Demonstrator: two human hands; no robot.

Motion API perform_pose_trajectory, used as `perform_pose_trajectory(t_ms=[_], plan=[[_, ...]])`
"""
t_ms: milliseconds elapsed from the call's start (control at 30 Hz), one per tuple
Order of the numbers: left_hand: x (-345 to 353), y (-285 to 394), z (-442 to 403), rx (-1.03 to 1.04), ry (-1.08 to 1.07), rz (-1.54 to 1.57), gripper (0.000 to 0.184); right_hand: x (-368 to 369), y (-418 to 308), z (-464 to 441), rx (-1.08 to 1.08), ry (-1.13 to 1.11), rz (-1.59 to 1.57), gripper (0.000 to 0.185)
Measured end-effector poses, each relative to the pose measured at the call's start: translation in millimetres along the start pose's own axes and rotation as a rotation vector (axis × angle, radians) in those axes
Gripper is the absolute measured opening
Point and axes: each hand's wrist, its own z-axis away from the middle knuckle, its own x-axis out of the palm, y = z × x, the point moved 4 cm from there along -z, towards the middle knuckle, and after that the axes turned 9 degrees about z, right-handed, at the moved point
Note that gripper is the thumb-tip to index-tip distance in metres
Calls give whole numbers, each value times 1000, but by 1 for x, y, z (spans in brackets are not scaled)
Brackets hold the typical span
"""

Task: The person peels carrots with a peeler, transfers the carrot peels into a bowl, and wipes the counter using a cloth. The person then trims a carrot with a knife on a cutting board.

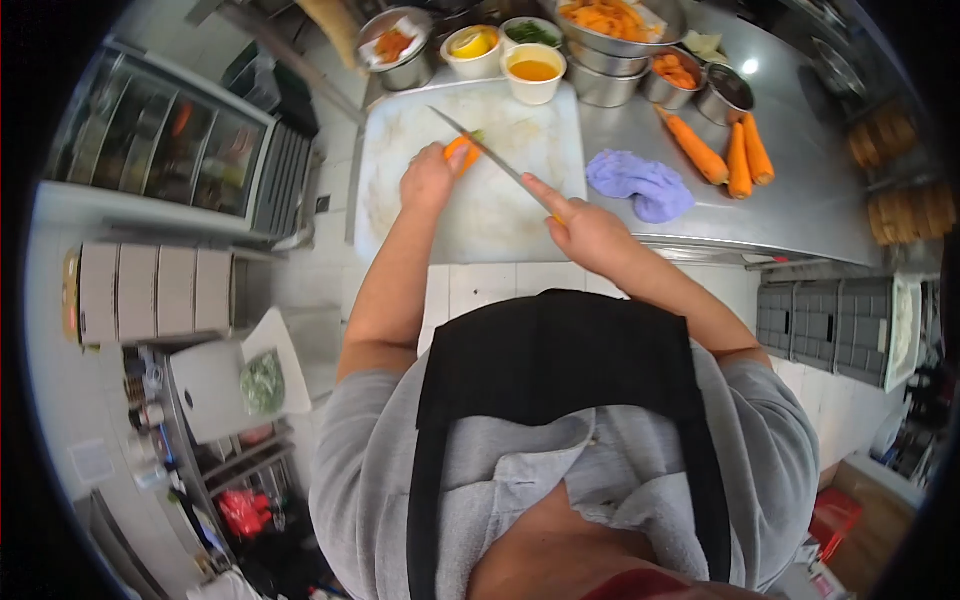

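Note:
My left hand (428, 180) is closed on a carrot (461, 158), holding it against the white cutting board (400, 225). A bit of green shows at the carrot's far end. In my right hand (588, 232) is the handle of a long kitchen knife (500, 164), its index finger stretched along the top. The blade points away to the upper left and lies across the carrot's far end; whether it has cut in, I cannot tell. Beside the board, to the right, lies a crumpled purple cloth (640, 184).
Several whole carrots (738, 160) lie on the steel counter (800, 215) at right. Behind the board stand a cup of orange liquid (534, 72), a tub with lemon (472, 48), a steel pot (398, 55) and a bowl of orange pieces (615, 22). A glass-fronted fridge (160, 135) is at left.

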Motion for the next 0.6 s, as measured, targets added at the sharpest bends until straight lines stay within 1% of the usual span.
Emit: perform_pose_trajectory(t_ms=[100,133,167,200,267,300,333,367,400,433,467,500,533,567,600], plan=[[3,-1,0,30,-20,11,55,-20,-7,0,84,45,44,66],[3,-3,-1,70,35,9,53,-20,-7,-5,107,50,46,66],[5,-3,0,106,92,7,51,-15,-2,-14,174,12,70,66],[7,4,4,120,90,9,51,-12,6,-22,236,-22,94,66],[-6,23,21,335,442,-110,39,9,20,-40,245,9,139,63],[-7,31,23,334,448,-117,39,18,25,-47,244,31,182,61],[-8,43,27,412,431,-28,35,23,26,-50,232,33,177,61],[-8,52,34,485,412,59,33,26,26,-52,189,85,192,53],[-5,59,38,470,417,45,33,27,25,-52,144,135,205,45],[0,70,42,566,377,107,31,24,23,-50,125,129,197,45],[5,81,46,659,337,171,29,16,21,-47,62,203,198,35],[11,88,49,639,348,159,29,7,19,-44,-4,276,199,27],[17,94,51,610,285,258,25,2,19,-40,-30,268,194,27],[22,99,53,580,229,359,22,-5,18,-36,-83,288,116,22],[19,108,59,559,255,353,22,-13,20,-32,-138,308,41,19]])
